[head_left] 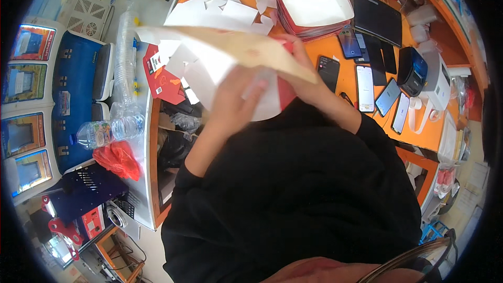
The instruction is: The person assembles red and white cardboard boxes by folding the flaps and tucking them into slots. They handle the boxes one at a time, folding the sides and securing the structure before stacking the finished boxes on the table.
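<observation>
A partly folded cardboard box [275, 99], white inside and red outside, is between my hands in front of my chest. Its raised tan flap [246, 47] is smeared by motion. My left hand [236, 102] grips a white panel at the near left side, its fingers blurred. Around the right side of the box curls my right hand [306, 76], fingertips at the red edge. Beyond the box lie flat white cardboard blanks [209, 13]. A red printed blank [161, 81] lies at the left edge of the orange table [327, 50].
At the back right stands a stack of open red-and-white boxes [314, 0]. Several phones [365, 88] lie to the right, near a black tablet [376, 17] and a small printer [434, 81]. Left are plastic bottles [107, 131], a red bag [118, 160] and nested clear cups [127, 52].
</observation>
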The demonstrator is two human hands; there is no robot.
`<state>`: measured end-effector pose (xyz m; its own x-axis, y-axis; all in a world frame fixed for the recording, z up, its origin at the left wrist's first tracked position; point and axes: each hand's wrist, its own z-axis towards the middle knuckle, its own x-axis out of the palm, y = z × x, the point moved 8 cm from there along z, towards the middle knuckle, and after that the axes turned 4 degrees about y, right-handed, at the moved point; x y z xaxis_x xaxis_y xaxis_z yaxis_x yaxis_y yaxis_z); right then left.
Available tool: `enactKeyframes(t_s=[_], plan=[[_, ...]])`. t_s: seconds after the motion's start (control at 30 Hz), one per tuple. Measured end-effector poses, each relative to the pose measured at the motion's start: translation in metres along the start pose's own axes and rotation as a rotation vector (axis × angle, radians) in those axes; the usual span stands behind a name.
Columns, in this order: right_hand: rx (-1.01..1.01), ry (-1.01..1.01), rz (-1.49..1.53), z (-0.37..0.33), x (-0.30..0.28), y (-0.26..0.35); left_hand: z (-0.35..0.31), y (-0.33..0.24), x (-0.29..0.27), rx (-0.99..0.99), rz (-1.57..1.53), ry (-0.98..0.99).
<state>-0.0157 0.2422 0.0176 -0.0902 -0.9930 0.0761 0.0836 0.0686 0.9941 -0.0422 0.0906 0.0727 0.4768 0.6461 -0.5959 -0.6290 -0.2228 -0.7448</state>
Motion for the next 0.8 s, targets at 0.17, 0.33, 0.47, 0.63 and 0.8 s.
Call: enactKeyframes(t_s=[0.17,0.33,0.47,0.63,0.8], plan=[[-0.109,-0.077,-0.248,-0.006,-0.035,0.037,0.002,0.013,-0.086,-0.025,0.671,-0.504],[-0.311,0.045,-0.39,-0.018,-0.029,0.062,-0.029,0.068,-0.07,-0.127,0.679,-0.33],[-0.177,-0.093,-0.368,-0.031,-0.035,0.044,-0.04,0.051,-0.031,-0.468,-0.013,-0.26],[-0.141,-0.145,-0.273,-0.046,-0.03,0.047,-0.042,0.039,-0.023,-0.479,-0.074,-0.233],[-0.033,-0.086,-0.49,-0.051,-0.012,0.043,-0.031,0.058,-0.002,-0.255,0.495,-0.068]])
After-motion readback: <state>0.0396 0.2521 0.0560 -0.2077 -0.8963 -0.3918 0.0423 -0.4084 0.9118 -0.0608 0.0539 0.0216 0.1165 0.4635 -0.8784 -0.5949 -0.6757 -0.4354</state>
